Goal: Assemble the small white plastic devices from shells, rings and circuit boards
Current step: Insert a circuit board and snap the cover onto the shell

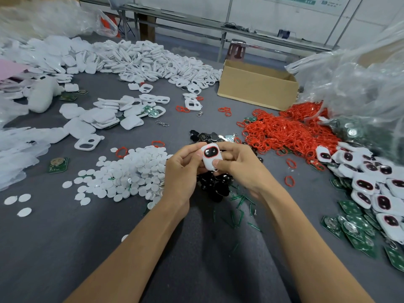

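A small white device (210,155) with a red ring around a dark window is held upright above the table's middle. My left hand (182,169) grips its left side, thumb on the front. My right hand (237,164) pinches its right side and lower edge. Red rings (286,130) lie heaped to the right. White shells (153,62) are piled at the back left. Green circuit boards (354,228) lie at the right, beside several finished devices (380,193).
A heap of white round discs (131,173) lies left of my hands, and black window pieces (215,184) lie under them. An open cardboard box (258,86) stands behind. Clear plastic bags (358,84) bulge at right. A single board (58,165) lies at left.
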### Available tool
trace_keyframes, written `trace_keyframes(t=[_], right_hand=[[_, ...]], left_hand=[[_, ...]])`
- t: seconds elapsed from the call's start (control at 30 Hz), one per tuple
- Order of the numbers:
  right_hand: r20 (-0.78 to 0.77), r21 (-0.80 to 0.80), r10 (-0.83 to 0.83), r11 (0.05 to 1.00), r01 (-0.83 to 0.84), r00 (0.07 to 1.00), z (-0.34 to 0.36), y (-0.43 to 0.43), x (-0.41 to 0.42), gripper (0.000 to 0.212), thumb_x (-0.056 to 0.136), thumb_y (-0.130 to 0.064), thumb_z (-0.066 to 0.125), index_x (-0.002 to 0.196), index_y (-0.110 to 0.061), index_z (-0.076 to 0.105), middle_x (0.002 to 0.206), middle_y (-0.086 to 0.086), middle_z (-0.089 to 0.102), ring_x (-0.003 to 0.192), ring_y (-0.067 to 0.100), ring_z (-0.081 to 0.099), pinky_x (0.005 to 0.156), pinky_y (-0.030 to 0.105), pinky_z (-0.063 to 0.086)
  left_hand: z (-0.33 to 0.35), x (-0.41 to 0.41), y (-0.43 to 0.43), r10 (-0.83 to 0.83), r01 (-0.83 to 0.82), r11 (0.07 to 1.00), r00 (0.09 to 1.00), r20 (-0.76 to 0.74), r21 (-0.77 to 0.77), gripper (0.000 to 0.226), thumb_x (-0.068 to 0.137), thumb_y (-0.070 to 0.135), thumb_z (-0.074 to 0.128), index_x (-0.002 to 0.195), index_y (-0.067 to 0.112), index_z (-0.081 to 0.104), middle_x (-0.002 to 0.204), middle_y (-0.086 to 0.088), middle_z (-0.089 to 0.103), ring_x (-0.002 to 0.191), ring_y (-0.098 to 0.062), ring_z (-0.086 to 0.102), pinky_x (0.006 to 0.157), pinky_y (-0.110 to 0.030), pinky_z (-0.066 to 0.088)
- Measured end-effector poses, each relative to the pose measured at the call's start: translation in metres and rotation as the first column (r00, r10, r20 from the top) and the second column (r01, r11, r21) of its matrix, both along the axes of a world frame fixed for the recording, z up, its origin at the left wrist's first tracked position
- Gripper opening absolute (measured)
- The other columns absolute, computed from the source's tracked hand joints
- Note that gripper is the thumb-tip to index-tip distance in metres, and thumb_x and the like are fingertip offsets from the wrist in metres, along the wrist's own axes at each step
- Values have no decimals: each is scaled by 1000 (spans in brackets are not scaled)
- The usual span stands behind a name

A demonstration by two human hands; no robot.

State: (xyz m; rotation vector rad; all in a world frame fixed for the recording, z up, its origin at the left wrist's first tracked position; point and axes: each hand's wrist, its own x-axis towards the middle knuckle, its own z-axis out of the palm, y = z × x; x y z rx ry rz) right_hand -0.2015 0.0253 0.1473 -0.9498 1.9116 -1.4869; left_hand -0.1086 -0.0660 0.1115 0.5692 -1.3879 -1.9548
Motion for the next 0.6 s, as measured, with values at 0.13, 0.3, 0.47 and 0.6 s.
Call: trace_keyframes(t=[0.13,0.3,0.47,0.6], right_hand=[[38,10,32,999,-32,999,1,1,-3,38,84,15,53,115,-6,64,90,14,71,82,19,66,67,24,53],[0,-11,-28,1000,28,1000,-1,1,-2,38,82,14,56,111,-6,67,79,13,71,74,19,66,61,22,51],[-10,-39,-21,999,21,1000,-1,3,-2,15,90,-7,63,101,-12,71,76,17,71,76,22,70,64,29,56],[-120,-6,-85,996,85,989,-2,3,-3,11,92,-7,61,93,-12,71,67,18,67,65,17,67,63,30,56]], left_hand=[[1,0,1,-4,4,1000,1000,4,6,24,98,5,52,102,19,71,86,2,76,75,-9,69,70,-21,57],[0,-1,2,-3,3,1000,1000,25,-6,16,93,12,62,104,19,72,87,0,77,77,-11,70,75,-25,58],[-1,-1,1,33,-30,999,997,63,-41,16,90,8,66,100,19,74,89,-2,77,86,-17,73,86,-35,57],[-2,-1,2,81,-58,982,989,122,-182,18,88,6,67,102,16,73,91,-2,77,86,-17,73,86,-40,57]])
